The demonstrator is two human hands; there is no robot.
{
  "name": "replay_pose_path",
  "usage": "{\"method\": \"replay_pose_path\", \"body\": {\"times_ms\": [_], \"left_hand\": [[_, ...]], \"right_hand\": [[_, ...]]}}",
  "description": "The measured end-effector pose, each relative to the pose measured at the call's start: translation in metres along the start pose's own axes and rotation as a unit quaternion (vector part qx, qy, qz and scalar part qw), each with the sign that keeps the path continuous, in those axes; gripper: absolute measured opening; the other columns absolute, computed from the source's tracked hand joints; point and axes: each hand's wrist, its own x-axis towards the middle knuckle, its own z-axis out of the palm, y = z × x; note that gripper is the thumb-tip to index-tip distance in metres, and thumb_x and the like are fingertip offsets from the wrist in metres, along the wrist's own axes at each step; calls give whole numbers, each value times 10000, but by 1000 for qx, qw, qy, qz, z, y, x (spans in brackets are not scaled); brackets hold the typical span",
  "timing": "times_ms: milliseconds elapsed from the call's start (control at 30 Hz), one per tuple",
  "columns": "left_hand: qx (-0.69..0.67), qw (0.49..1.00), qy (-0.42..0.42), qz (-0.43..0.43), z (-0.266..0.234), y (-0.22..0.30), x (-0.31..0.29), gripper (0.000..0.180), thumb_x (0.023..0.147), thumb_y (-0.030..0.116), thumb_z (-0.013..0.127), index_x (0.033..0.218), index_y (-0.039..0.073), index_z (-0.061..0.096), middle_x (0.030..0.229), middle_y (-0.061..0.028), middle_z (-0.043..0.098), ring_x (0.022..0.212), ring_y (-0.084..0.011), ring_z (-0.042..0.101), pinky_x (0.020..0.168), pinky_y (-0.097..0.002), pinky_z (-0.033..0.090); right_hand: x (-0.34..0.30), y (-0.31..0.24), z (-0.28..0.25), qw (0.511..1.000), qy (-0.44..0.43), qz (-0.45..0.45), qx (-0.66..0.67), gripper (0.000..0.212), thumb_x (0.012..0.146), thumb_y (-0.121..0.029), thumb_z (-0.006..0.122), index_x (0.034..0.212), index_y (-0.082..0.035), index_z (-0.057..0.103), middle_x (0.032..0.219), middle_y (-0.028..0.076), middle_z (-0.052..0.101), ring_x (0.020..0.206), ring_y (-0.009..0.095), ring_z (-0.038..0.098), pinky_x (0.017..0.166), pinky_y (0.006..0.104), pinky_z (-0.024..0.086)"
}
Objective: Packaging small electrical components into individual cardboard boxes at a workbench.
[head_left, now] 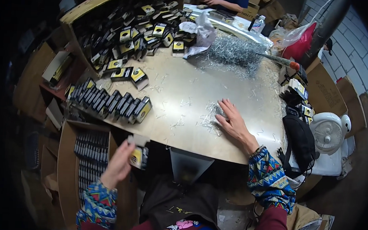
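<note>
My left hand [118, 163] is closed on a small black-and-yellow cardboard box [139, 155], held just off the table's front edge. A pale flap of that box stands up at its top. On the wooden table [158, 130], my right hand [232, 120] lies palm down with its fingers stretched out. It touches the edge of a small pile of thin silvery metal pieces [208, 121], which look like nails or pins. Part of this pile is hidden under the fingers. Left of the pile, several similar boxes [122, 106] stand in a leaning row along the table edge.
A large heap of small boxes [142, 31] covers the back left. Behind my right hand rises a bigger mound of metal pieces [236, 53], beside crumpled paper [202, 33]. A carton [69, 151] packed with boxes sits lower left; a white fan [329, 135] stands right. Another person [226, 1] is across the table.
</note>
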Motion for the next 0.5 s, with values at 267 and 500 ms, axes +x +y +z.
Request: {"method": "replay_pose_path", "body": {"times_ms": [267, 500], "left_hand": [[178, 971, -97, -131, 1, -175, -10, 255, 910, 105, 624, 1157, 55, 587, 1004, -25, 623, 856, -82, 580, 729, -213, 474], [-6, 982, -49, -185, 34, -188, -30, 152, 888, 92, 602, 1036, 79, 572, 876, 6, 605, 741, -63, 550, 576, -214, 413]], "right_hand": [[34, -95, 74, 980, 7, -118, -162, 501, 954, -433, 520, 1378, -165, 520, 1472, 223, 403, 1393, 384, 334, 1160, 494, 235], [-42, -136, 102, 982, 86, -37, -164, 424, 951, -294, 563, 1319, -83, 544, 1420, 206, 448, 1341, 410, 385, 1111, 519, 304]]}}
